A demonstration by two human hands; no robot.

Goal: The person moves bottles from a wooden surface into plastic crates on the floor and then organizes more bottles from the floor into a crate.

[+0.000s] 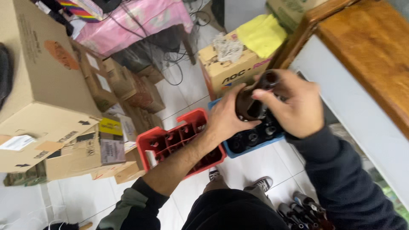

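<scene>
A dark brown glass bottle (251,104) is held in both hands above the crates. My left hand (226,119) cups its body from the left. My right hand (294,104) grips its upper part and neck from the right. Below the hands a blue crate (255,147) holds several dark bottles. A red crate (151,147) with mostly empty cells stands to its left on the white tiled floor.
Stacked cardboard boxes (42,85) fill the left side. Another box with a yellow cloth (260,34) stands behind the crates. A wooden counter (370,47) runs on the right. More dark bottles (304,211) stand by my shoes (264,184). Cables trail under a pink-covered table (136,21).
</scene>
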